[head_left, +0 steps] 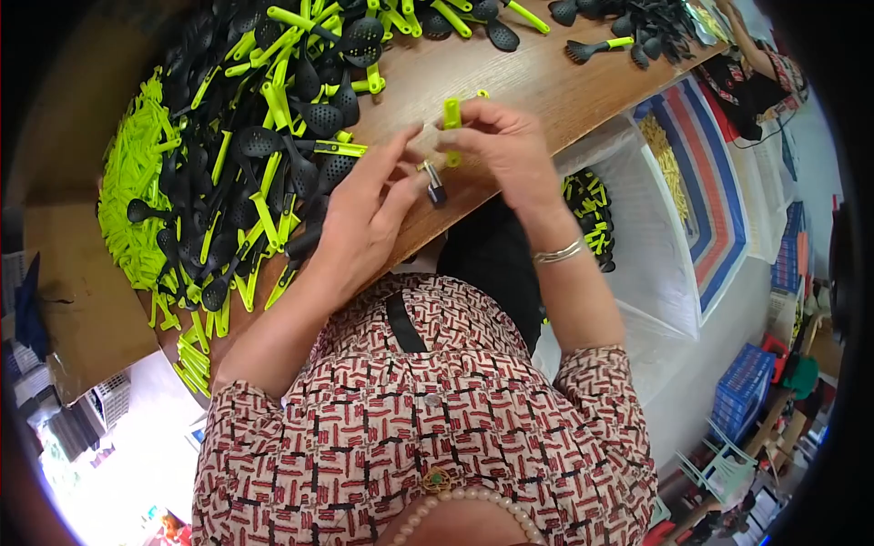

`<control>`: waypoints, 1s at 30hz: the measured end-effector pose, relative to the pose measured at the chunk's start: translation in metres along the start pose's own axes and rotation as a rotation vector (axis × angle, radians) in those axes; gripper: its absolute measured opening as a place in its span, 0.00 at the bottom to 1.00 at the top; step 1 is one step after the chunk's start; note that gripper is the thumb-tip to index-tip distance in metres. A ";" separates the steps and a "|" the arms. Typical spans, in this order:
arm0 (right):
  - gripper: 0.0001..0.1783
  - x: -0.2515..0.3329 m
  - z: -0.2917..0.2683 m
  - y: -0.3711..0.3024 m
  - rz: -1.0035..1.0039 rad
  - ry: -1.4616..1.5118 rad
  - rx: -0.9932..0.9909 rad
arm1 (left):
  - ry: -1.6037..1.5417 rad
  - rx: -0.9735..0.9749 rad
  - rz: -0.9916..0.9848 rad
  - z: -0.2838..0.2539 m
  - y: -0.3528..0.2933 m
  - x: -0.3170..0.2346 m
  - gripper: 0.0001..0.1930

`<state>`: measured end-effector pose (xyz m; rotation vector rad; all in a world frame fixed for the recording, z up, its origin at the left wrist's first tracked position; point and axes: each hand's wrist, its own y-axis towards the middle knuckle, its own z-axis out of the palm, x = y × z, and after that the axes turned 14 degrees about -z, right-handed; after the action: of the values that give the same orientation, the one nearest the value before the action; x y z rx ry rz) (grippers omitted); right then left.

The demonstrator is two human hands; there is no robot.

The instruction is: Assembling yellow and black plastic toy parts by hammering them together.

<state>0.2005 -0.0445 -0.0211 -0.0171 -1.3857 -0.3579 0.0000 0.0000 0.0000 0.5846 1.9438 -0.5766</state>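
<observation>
Over the table edge, my right hand point(510, 150) pinches a flat lime-green handle piece point(452, 113) upright between thumb and fingers. Facing it, my left hand point(369, 205) has curved fingers, smeared by motion, with a gap between them and the thumb. Right by the left thumb tip is a small dark piece with a shiny metal part point(436, 186); whether the thumb touches it I cannot tell. Left of my hands lies a heap of black kitchen utensils with lime-green handles, among them a slotted spoon point(320, 119).
Loose lime-green handles point(137, 187) are piled at the left of the wooden table point(510, 73). More black utensil heads point(651, 27) lie at the far right. Beside the table stands a white-lined container point(637, 232) with green-and-black pieces point(590, 214). Another person's arm point(751, 45) shows at upper right.
</observation>
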 end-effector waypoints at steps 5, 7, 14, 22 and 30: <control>0.10 -0.013 0.017 0.012 -0.155 -0.021 -0.025 | -0.476 0.095 -0.212 0.009 0.030 0.005 0.26; 0.10 -0.016 0.000 0.030 -0.234 -0.301 -0.086 | -0.464 0.057 -0.230 0.002 0.030 0.009 0.24; 0.11 -0.042 -0.115 0.148 -0.534 -1.277 -0.302 | -0.478 0.089 -0.388 -0.013 0.015 0.008 0.12; 0.13 -0.046 -0.120 0.164 -0.484 -1.668 -0.113 | -0.157 -0.107 -0.193 -0.026 -0.006 0.024 0.10; 0.11 -0.035 -0.097 0.122 -0.511 -1.638 -0.134 | 0.390 -0.463 0.124 -0.045 -0.005 0.034 0.11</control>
<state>0.3195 0.0584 -0.0494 -0.0793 -2.9944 -0.9720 -0.0474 0.0295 -0.0123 0.5396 2.2863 0.0830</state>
